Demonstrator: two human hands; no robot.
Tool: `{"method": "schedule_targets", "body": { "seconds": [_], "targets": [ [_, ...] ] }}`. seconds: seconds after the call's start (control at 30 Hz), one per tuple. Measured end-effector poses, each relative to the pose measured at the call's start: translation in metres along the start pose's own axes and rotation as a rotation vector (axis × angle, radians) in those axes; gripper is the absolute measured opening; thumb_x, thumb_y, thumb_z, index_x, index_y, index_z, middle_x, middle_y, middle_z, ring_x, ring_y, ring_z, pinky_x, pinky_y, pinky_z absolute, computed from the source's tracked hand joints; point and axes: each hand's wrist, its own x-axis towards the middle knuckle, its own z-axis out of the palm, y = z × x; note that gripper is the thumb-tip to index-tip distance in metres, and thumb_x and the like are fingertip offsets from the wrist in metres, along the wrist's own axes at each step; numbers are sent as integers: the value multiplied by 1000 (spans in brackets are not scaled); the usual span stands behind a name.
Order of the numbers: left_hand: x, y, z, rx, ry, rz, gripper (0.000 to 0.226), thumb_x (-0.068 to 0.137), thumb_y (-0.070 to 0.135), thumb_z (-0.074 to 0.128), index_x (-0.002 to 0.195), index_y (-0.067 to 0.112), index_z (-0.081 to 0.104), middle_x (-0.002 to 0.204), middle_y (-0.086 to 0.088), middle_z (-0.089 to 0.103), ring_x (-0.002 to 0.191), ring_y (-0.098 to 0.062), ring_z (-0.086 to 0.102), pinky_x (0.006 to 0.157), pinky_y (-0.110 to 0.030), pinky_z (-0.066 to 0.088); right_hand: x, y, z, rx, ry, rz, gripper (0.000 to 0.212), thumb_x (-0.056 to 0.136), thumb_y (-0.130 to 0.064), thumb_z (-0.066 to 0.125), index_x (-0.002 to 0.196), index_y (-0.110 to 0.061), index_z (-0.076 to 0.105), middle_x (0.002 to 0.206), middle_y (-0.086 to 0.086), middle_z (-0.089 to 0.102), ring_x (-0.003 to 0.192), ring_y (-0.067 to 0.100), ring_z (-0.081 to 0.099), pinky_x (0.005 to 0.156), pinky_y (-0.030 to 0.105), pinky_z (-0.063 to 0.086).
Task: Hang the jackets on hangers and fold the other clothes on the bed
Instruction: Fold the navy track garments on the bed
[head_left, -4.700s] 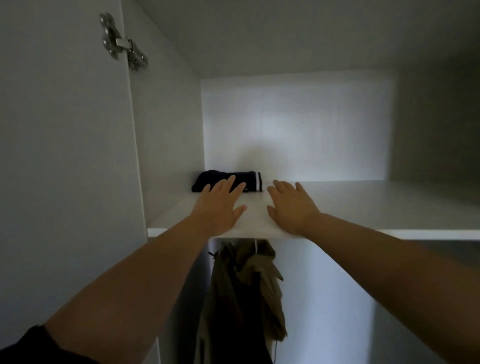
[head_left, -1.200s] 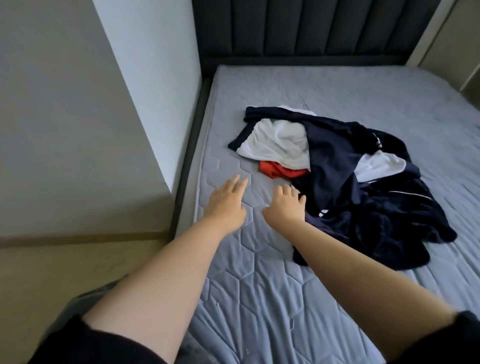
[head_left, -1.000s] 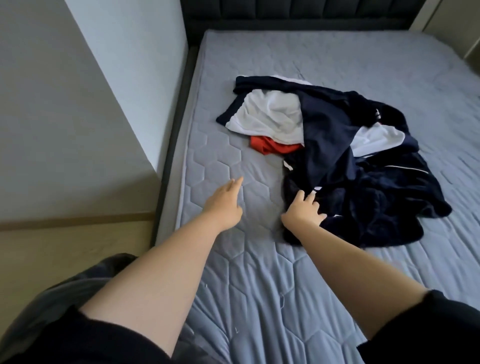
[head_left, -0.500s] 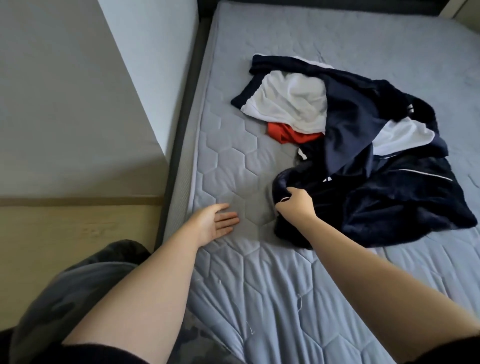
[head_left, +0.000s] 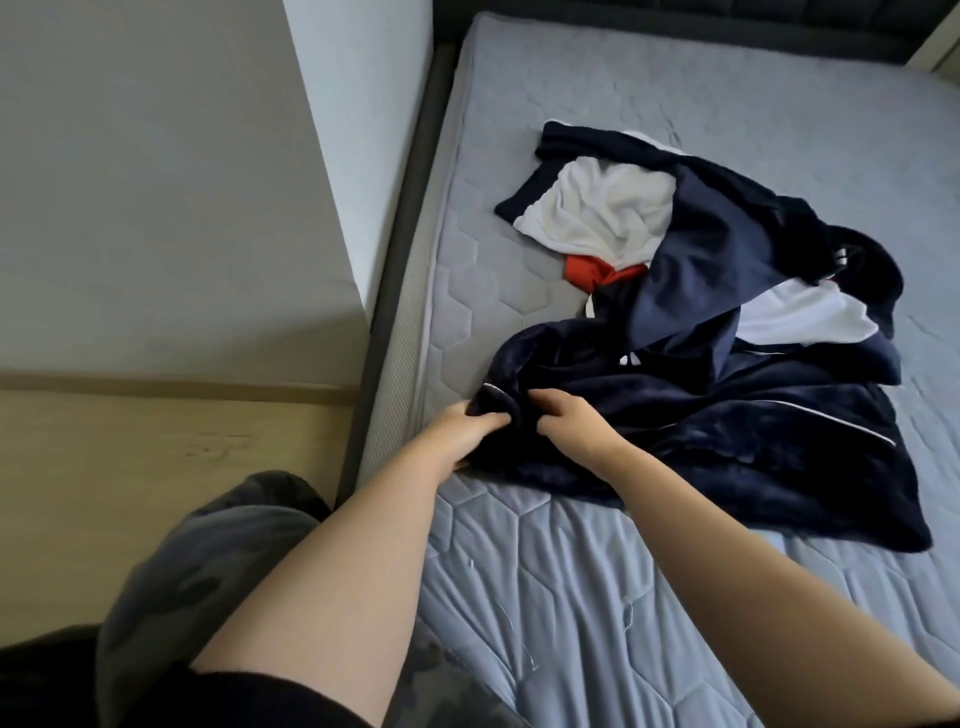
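Head view: a wood-toned floor (head_left: 156, 467) and grey bed frame (head_left: 375, 364) flank a quilted, hexagon-stitched mattress (head_left: 545, 597). The left hand (head_left: 470, 434) curls round the near corner of a plush navy garment (head_left: 727, 431) with white piping; the right hand (head_left: 571, 423) pinches the same edge just beside it. The garment sprawls rightward from both grips, below a crumpled heap of white, red and smooth navy clothes (head_left: 696, 260).

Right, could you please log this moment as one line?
left hand: grips navy fleece garment | right hand: grips same garment | other clothes: heaped behind it on mattress | folding: not yet begun
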Motion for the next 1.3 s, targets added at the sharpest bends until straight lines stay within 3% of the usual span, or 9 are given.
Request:
{"method": "schedule_targets", "body": {
  "seconds": [0.27, 0.4, 0.63, 0.77, 0.87, 0.97, 1.13, 1.2, 1.3],
  "targets": [
    [-26, 18, 6, -170, 129, 117, 23, 76, -5, 39, 73, 13, 53, 63, -5, 45, 58, -20, 43, 52, -23, 36, -18, 0, -13, -449, 440, -173, 54, 74, 0, 56, 128, -1, 45, 131, 17, 42, 120, 34, 39, 98, 32, 32],
    [-43, 30, 6, -207, 106, 154, 11, 66, 0, 42, 62, 10, 41, 61, -7, 36, 59, -19, 34, 54, -27, 23, -12, -22, -19, -501, 288, -113, 92, 73, 2, 56, 149, -23, 13, 155, 13, 10, 136, 34, 20, 110, 44, 26],
    [-54, 32, -20, -156, 392, 304, 27, 73, -6, 46, 62, 17, 56, 40, 6, 42, 44, -13, 35, 36, -14, 26, -7, -52, -16, -664, 340, -127, 12, 82, -18, 55, 92, -11, 55, 101, 14, 62, 96, 35, 57, 68, 32, 38],
    [-50, 41, -49, -492, 478, 395, 24, 78, -2, 49, 67, 16, 62, 61, -2, 57, 57, -17, 50, 51, -22, 39, -10, -96, -7, -553, 369, -234, 20, 76, -27, 62, 66, -22, 45, 62, -4, 49, 64, 26, 48, 59, 29, 33],
    [-44, 39, -58, -676, 458, 353, 21, 85, -1, 46, 86, 12, 63, 76, -8, 62, 65, -20, 57, 61, -28, 46, -8, -111, 5, -479, 252, -344, 9, 74, -17, 60, 80, -14, 55, 75, 4, 56, 78, 30, 55, 63, 30, 33],
    [-40, 24, -58, -505, 417, 242, 18, 84, 0, 48, 83, 13, 60, 75, -9, 61, 66, -23, 57, 62, -29, 46, 1, -94, 1, -463, 156, -323, 46, 75, -5, 55, 121, -9, 53, 124, 13, 49, 114, 31, 47, 90, 34, 40],
    [-44, 14, -51, 46, 339, 218, 31, 83, 5, 51, 111, 10, 61, 98, -11, 63, 94, -29, 61, 78, -33, 47, 14, -44, -38, -976, 470, 14, 80, 79, -13, 57, 146, -25, 15, 154, 14, 7, 138, 33, 15, 111, 52, 14],
    [-47, 12, -44, 248, 405, 283, 52, 86, 4, 48, 137, 11, 42, 127, -11, 54, 118, -28, 52, 90, -30, 42, 16, -26, -51, -878, 438, 193, 77, 82, -9, 52, 147, -28, 16, 151, 12, 23, 136, 30, 24, 110, 51, 19],
    [-54, 11, -40, 330, 601, 439, 74, 87, -1, 44, 151, 21, 12, 151, -7, 26, 132, -27, 37, 97, -32, 37, 17, -10, -60, -502, 415, 273, 45, 84, -3, 48, 127, -15, 52, 125, 16, 58, 117, 34, 52, 95, 39, 39]
  ]
}}
